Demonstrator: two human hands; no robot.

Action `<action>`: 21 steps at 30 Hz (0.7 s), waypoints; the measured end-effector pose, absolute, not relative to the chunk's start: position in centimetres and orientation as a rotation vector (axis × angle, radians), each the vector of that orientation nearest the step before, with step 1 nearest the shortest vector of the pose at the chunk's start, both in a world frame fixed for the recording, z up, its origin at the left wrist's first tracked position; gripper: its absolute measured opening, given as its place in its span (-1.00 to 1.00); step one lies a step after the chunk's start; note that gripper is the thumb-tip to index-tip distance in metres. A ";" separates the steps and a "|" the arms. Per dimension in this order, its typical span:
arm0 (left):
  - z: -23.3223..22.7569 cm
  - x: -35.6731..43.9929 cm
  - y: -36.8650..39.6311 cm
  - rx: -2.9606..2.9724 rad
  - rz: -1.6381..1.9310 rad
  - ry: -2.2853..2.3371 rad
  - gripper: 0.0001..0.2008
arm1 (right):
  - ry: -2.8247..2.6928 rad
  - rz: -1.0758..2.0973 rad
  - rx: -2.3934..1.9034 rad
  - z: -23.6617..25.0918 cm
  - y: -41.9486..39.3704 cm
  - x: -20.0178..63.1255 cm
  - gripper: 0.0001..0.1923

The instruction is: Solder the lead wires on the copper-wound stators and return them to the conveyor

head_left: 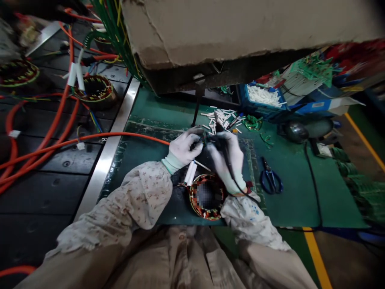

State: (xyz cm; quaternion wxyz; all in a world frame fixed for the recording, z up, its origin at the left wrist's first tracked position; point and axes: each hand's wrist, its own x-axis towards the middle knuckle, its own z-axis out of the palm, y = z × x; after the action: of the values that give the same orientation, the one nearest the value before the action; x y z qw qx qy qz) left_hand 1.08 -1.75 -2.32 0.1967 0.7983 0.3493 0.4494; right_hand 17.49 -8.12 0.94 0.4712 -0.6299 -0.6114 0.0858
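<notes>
The work looks partway along, with both gloved hands meeting over a wound ring [208, 213] that sits just below and between them, nearer the person's body. The left hand [183, 150] has its fingers pinched together around what seems to be a thin dark lead, its exact form blurred, and an orange cable [138, 135] reaches in from the left to that hand. The right hand [229, 154] is closed around a dark corded tool [225, 149], whose black cord [233, 176] runs back over the wrist; the tool's tip is too unclear to make out. As for what is done, wide white sleeves [190, 173] stand just below the left hand at the ring's edge, apparently already fitted on its leads, and a thinner white tube [203, 165] lies between the hands above the ring. What is left is harder to judge: the spot at the fingertips seems unfinished, since both hands are busy there, but whether any joint is complete cannot be seen. Loose white tubes [222, 118] are scattered just beyond the hands, seemingly unused, with a green wire coil [253, 123] past the right hand, while blue-handled snips [271, 180] rest untouched to its right
</notes>
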 end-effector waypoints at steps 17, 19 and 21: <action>-1.6 1.3 -2.1 2.148 1.274 1.029 -0.97 | -1.582 -0.061 -1.412 -1.1 -10.0 20.7 -0.92; -1.6 1.3 -2.0 2.144 1.273 1.039 -0.97 | -1.716 -0.019 -1.321 -0.5 -10.1 21.2 -0.91; -1.5 1.3 -2.0 2.141 1.285 1.035 -0.97 | -1.825 0.061 -1.232 -0.1 -10.4 22.8 -0.90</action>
State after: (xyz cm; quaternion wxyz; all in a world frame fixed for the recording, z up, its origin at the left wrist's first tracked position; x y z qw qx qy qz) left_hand 1.26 -1.97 -1.49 0.2175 0.7732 0.3736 0.4639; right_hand 22.77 -10.40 -0.07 0.4523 -0.4988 -0.7389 0.0245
